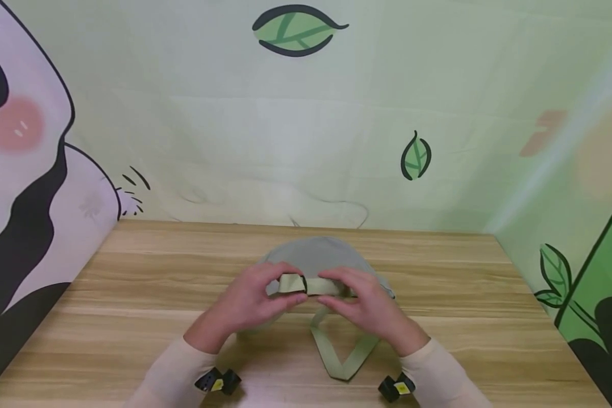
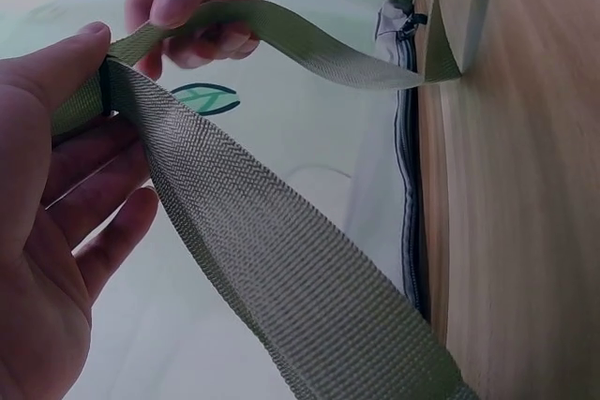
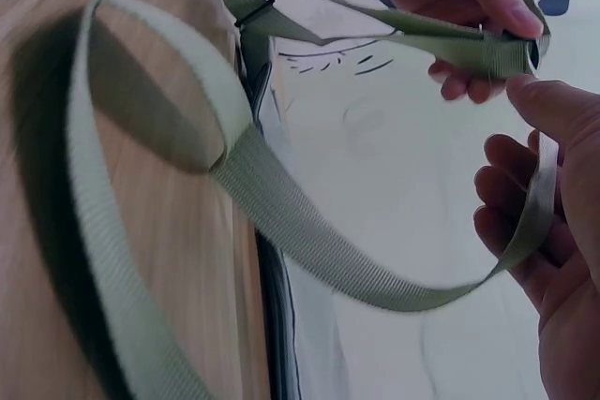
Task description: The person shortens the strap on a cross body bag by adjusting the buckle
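A pale green webbing strap is held up between both hands in front of a grey bag on the table. The left hand pinches the strap at a dark slider buckle, thumb below and fingers above. On the buckle's other side, the right hand pinches the webbing between thumb and fingers. A loose loop of webbing droops below the right hand. In the left wrist view, a long strap length runs down from the buckle, and a dark zipper edges the bag.
The wooden table reaches a printed backdrop with leaves and a panda at the back and sides. In the right wrist view, a wide curl of strap stands near the table surface. Small black wrist devices sit at both sleeves.
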{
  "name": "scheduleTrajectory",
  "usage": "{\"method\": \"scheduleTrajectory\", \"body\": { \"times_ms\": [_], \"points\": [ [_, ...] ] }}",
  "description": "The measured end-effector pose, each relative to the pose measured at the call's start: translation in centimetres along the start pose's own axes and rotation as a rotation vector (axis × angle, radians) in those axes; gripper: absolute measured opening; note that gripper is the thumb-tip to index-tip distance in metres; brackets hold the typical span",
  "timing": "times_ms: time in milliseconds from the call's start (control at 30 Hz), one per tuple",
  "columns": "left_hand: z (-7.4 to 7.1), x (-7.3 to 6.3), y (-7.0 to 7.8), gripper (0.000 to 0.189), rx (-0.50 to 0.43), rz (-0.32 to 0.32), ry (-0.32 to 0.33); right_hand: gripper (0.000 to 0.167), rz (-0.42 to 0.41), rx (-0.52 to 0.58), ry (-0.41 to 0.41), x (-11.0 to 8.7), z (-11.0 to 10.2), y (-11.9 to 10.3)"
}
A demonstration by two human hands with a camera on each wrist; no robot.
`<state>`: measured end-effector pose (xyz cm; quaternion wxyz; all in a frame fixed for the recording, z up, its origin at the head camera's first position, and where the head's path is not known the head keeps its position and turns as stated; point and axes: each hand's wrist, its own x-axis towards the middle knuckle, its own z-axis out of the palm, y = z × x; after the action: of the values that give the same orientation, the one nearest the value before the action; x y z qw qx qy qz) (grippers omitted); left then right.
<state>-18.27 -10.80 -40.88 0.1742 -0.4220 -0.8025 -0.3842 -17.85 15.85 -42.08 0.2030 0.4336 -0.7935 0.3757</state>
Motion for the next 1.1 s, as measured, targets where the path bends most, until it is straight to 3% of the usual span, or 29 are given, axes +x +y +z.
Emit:
{"method": "scheduleTrajectory", "body": {
  "times_ms": [467,733,1100],
  "points": [
    [-0.35,0.07,-0.03,0.034,-0.026,0.000,0.008,0.027,-0.029,0.032,0.041,-0.27,-0.21,0.37],
    [-0.29,0.16,-0.06,0.035,-0.068,0.005,0.008,0.028,-0.072,0.049,0.071,0.02,0.24,0.08],
    [-0.27,0.40,-0.22,0.036,-0.098,0.031,0.022,0.027,-0.079,0.062,0.045,0.44,0.40,-0.32]
  ]
}}
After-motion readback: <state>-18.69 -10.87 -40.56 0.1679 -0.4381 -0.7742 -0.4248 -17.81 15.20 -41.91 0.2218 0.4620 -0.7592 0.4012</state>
